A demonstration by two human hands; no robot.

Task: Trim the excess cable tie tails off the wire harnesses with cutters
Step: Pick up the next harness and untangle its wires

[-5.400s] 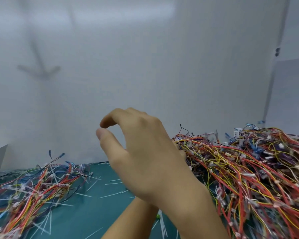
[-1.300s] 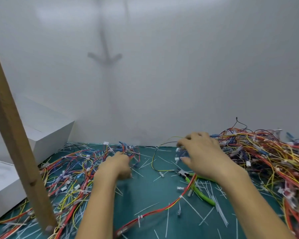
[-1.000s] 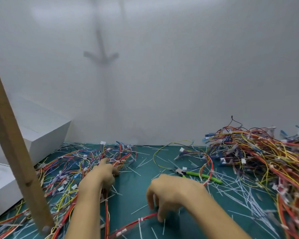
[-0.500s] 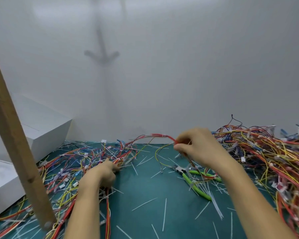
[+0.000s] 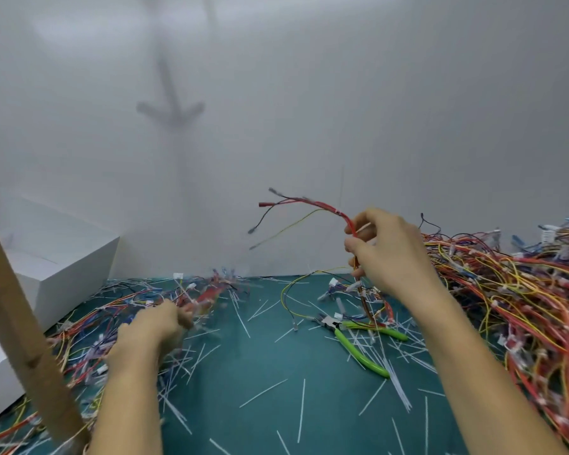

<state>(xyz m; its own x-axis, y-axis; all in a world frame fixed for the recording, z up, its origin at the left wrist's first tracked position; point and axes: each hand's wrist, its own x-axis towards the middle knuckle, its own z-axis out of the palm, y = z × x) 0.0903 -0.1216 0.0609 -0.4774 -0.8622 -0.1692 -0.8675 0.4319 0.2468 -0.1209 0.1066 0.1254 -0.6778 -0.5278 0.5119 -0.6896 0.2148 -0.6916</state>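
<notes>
- A wooden post (image 5: 20, 339) leans across the bench's (image 5: 260, 366) left edge, with a white box (image 5: 73, 274) behind it at the back left corner.
- The left pile (image 5: 89, 323) of harnesses spreads along the left edge, just in front of the box.
- The left hand (image 5: 151, 333) lies on that pile, its fingers curled among the wires. It is blurred, so I cannot tell whether they grip one.
- Cut white tails (image 5: 301, 410) lie scattered over the middle of the bench.
- The cutters (image 5: 330, 324) lie flat right of the middle, untouched, their green handles spread and the head pointing to the back left.
- The right hand (image 5: 388, 254) is raised above the cutters and clamped on a harness (image 5: 322, 204). The red bundle arches up and left from the fingers into loose ends, while its lower part hangs down to the bench beside the cutters.
- The right pile (image 5: 523, 307) — the bigger one — is heaped along the right edge, just beside the right hand.
</notes>
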